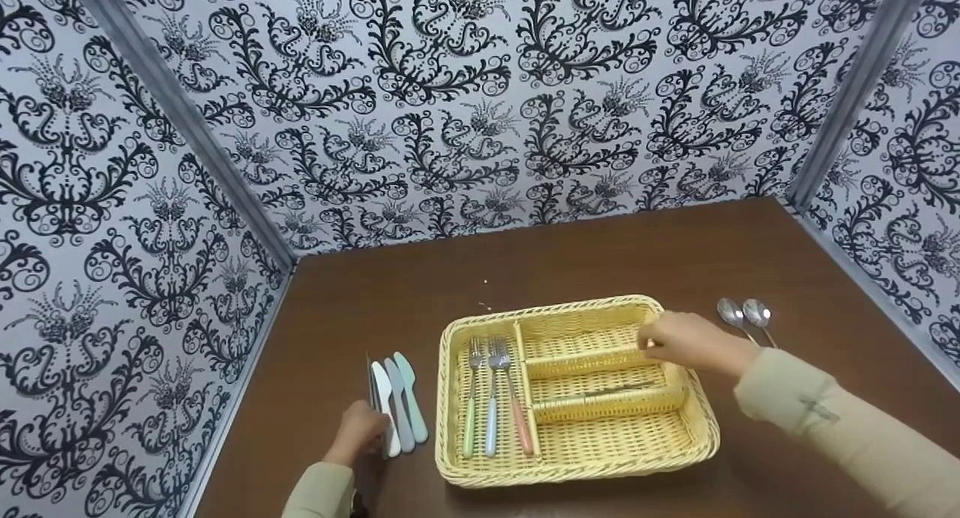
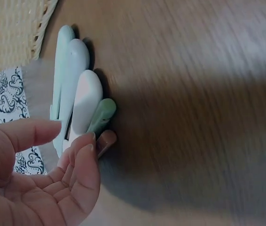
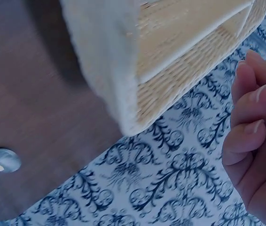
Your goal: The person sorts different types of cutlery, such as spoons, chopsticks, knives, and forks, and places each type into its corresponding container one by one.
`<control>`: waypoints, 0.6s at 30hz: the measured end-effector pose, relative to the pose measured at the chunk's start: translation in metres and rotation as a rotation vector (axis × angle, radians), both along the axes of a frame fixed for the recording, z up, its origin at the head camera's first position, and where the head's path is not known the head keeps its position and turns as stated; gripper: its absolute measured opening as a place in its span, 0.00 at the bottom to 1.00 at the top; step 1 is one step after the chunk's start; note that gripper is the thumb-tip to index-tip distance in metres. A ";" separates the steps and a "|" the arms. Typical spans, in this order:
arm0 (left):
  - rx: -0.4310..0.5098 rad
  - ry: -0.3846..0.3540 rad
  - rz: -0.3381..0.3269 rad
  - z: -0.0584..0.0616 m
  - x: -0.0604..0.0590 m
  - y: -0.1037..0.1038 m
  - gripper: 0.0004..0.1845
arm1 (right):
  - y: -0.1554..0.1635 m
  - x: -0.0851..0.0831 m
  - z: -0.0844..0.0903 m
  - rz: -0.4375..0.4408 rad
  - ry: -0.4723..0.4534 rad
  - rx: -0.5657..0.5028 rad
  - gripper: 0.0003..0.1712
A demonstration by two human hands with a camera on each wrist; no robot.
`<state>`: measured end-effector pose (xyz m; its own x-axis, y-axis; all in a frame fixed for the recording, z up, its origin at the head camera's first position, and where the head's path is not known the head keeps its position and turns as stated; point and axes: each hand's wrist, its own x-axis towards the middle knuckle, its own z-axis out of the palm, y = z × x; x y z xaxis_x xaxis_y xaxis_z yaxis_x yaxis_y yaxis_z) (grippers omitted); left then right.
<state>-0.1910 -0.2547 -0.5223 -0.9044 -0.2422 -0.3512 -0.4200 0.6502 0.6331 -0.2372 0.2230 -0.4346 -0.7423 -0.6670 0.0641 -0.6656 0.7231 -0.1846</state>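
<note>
Several knives lie side by side left of the basket, among them a mint knife (image 1: 411, 398), a grey-blue knife (image 1: 400, 405) and a white knife (image 1: 386, 405). My left hand (image 1: 361, 428) is at their left edge. In the left wrist view, its thumb and fingers stand apart near the white handle (image 2: 87, 99), a green handle (image 2: 104, 113) and a brownish handle (image 2: 106, 141). My right hand (image 1: 694, 341) hovers over the right end of the yellow wicker basket (image 1: 577, 473), fingers loosely curled with nothing seen in them.
Three forks (image 1: 491, 420) with green, blue and pink handles lie in the basket's left compartment. A thin dark strip (image 1: 619, 390) shows in the middle right compartment. Two spoons (image 1: 757, 313) lie right of the basket. Patterned walls (image 1: 465, 127) enclose the brown table (image 1: 360, 293).
</note>
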 end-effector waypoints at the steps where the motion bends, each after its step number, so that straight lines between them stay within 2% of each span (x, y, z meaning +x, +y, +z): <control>1: -0.006 0.003 0.000 0.000 0.000 -0.001 0.04 | 0.003 0.001 0.000 -0.011 -0.008 -0.001 0.02; 10: -0.077 0.048 -0.019 0.003 0.001 -0.008 0.07 | 0.017 0.004 0.001 -0.043 -0.007 -0.021 0.02; 18: -0.097 -0.021 0.003 0.001 0.003 -0.012 0.06 | 0.018 0.003 0.003 -0.052 -0.023 -0.032 0.02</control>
<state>-0.1883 -0.2664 -0.5213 -0.8964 -0.2781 -0.3451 -0.4343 0.7068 0.5585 -0.2342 0.2412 -0.4316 -0.7773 -0.6255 0.0676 -0.6228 0.7499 -0.2228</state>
